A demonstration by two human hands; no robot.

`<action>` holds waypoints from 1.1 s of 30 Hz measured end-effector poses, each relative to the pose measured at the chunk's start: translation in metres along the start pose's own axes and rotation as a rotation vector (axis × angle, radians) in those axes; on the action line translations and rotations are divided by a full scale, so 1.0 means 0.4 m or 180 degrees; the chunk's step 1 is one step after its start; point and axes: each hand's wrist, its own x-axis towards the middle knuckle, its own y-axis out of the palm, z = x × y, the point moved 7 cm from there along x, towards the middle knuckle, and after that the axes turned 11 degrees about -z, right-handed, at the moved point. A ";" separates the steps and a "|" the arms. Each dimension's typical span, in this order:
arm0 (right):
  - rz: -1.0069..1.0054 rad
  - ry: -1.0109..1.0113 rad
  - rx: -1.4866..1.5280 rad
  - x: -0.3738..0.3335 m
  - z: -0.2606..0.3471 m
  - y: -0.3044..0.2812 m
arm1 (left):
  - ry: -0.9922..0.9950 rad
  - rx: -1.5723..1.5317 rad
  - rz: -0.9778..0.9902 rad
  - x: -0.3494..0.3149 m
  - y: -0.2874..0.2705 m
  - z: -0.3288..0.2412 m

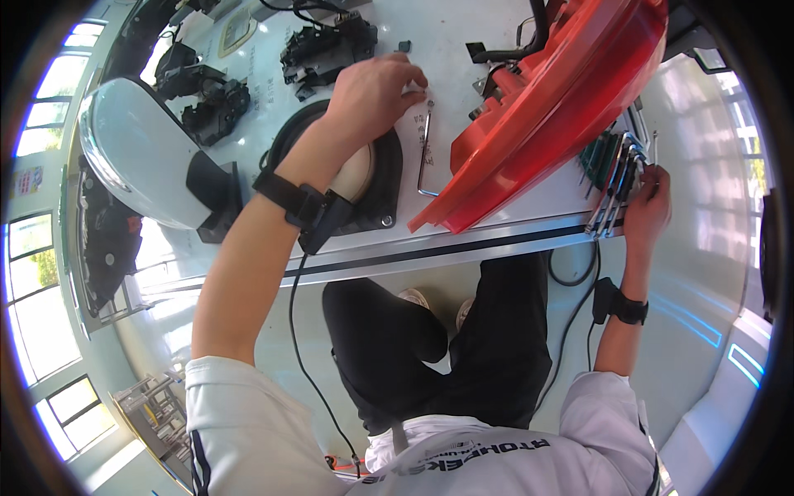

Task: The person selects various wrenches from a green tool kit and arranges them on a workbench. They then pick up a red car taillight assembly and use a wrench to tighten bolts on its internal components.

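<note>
My left hand (372, 95) is over the table, its fingers curled and its thumb close to the forefinger. Anything between those fingertips is too small to make out. Just below them lies a thin, bent L-shaped metal rod (424, 153). At the table's right, my right hand (648, 207) has its fingers closed at the end of a row of silver wrenches (614, 186), seemingly gripping one; the fingers partly hide it. Between my hands rests a large red vehicle tail light (554, 124). Beneath my left forearm is a round speaker with a black frame (385, 178).
A white side mirror (145, 153) stands at the left. Black mechanical parts (327, 50) lie at the back, with a small dark piece (404, 46) beside them. Green-handled tools (597, 157) sit by the wrenches. A metal edge strip (356, 264) borders the table; cables hang below.
</note>
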 end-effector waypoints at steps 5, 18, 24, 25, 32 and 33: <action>0.0132 -0.0044 -0.0006 0.003 -0.005 0.013 | 0.0344 0.0255 -0.0321 0.003 0.013 0.000; -0.0059 -0.0402 0.0349 -0.005 0.006 -0.002 | -0.0791 -0.1789 0.0668 -0.019 0.015 0.026; 0.0067 -0.0369 0.0231 0.000 -0.022 0.008 | -0.0847 -0.2873 0.1148 0.018 -0.047 -0.046; 0.0042 -0.0458 0.0249 -0.002 -0.025 0.004 | -0.0827 -0.3113 0.1298 0.034 -0.051 -0.046; 0.0085 -0.0273 0.0378 -0.020 0.012 -0.005 | -0.0772 -0.5529 0.1271 0.142 0.025 0.017; 0.0132 -0.0278 0.0339 -0.022 0.014 0.002 | -0.0671 -0.5799 0.1324 0.149 0.046 0.023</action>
